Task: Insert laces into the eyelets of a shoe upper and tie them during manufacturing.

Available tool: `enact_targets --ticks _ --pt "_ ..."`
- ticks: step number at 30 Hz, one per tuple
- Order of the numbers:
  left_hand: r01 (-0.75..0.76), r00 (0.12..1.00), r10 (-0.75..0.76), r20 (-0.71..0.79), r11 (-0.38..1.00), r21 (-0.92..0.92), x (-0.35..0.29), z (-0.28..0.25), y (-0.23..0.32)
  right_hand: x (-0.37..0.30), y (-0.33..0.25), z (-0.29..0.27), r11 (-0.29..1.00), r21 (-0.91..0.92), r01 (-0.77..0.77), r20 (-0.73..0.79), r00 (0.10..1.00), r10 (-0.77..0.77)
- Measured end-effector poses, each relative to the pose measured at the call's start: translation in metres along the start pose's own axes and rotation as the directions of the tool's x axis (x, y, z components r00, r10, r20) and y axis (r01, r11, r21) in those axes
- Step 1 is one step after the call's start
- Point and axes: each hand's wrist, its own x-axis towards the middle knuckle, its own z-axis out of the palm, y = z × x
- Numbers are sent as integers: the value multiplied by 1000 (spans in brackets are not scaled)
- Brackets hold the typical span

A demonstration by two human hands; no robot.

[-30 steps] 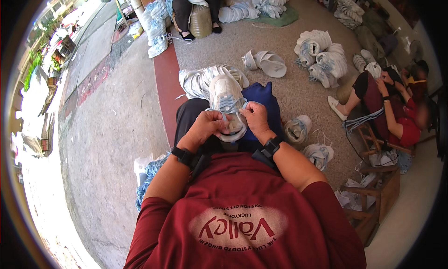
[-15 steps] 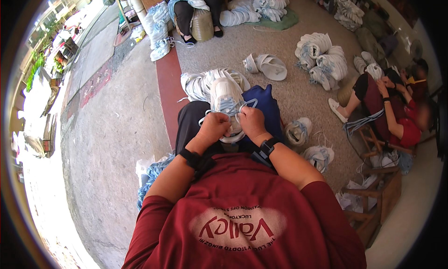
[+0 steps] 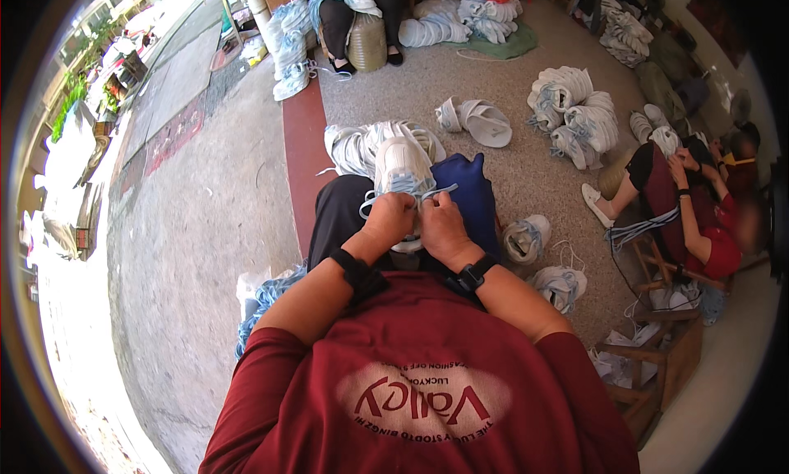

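A white sneaker (image 3: 402,156) rests on my lap with its toe pointing away from me. Pale blue shoelaces (image 3: 403,183) cross its front, and a loop sticks out on the left. Fingers of my left hand (image 3: 389,221) are closed on the lace near the shoe's opening. Close beside it, my right hand (image 3: 446,229) pinches the lace, whose end pokes out to the right above the fingers. Both hands partly cover the opening and heel. Under the shoe lie my dark-trousered leg (image 3: 335,215) and a blue cloth (image 3: 465,188).
Bundled white shoe pieces (image 3: 343,145) lie just beyond my knees. More stacks (image 3: 588,116) and single shoes (image 3: 526,237) sit on the floor to the right. A co-worker (image 3: 699,207) sits at the right; another person's legs (image 3: 337,26) show ahead. A wooden stool (image 3: 670,351) stands lower right.
My hands have drawn closer together over the shoe's opening, and the right one has turned with the lace. The large lace loop at the right has shrunk to a short end.
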Motion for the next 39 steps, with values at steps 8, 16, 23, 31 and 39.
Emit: enact_targets --ticks 8,16,23,31,39 --pt "13 1000 -14 16 997 77 6 9 6 -1 14 17 987 149 -62 -137 987 83" --pt "-125 980 37 196 880 459 -7 -8 8 -4 13 11 946 289 -147 -198 958 209" --pt "488 814 -297 500 816 -310 -62 -79 -45 11 -21 -12 964 231 129 -227 971 -76" --pt "146 899 -433 -67 439 -887 -44 -50 -42 23 -28 15 916 377 -139 194 979 68" --pt "148 918 -388 -83 528 -836 -26 -22 -48 23 -30 8 908 335 -253 380 918 115"
